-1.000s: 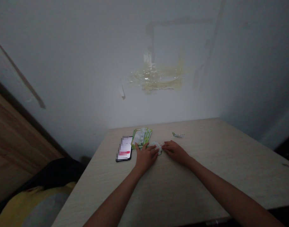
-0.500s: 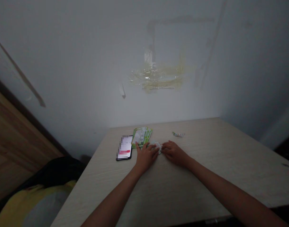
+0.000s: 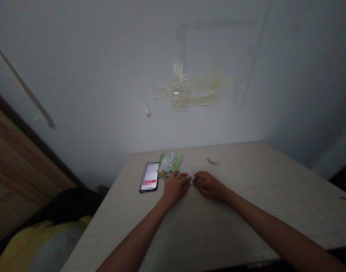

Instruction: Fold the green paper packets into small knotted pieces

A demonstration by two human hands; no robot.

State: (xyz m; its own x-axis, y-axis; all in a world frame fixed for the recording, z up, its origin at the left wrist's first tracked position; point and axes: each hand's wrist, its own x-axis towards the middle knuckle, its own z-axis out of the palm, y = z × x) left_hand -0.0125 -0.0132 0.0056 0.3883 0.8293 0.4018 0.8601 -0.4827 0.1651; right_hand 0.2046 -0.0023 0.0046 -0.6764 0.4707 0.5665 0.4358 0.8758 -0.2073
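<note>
A small, crumpled white sheet [image 3: 190, 174], thin like a wipe or tissue, lies on the table between my hands. My left hand [image 3: 175, 187] rests palm down with its fingers spread; its fingertips touch the left side of the sheet, and the thumb reaches the edge of the green packets. My right hand [image 3: 209, 185] has its fingers bent together, pinching the sheet's right edge. Just beyond my left hand is a stack of flat green and white packets [image 3: 169, 163], slightly fanned out.
Left of the packets lies a phone [image 3: 150, 177] with its screen lit. A torn scrap of wrapper [image 3: 214, 161] is near the back of the pale wooden table [image 3: 218, 226]. Behind it rises a grey wall [image 3: 110, 75] with tape remnants. Yellow and grey cloth [image 3: 45, 245] sits at lower left.
My right hand's fingers have shifted slightly downward at the sheet's edge. My left hand, the packets and the phone look the same.
</note>
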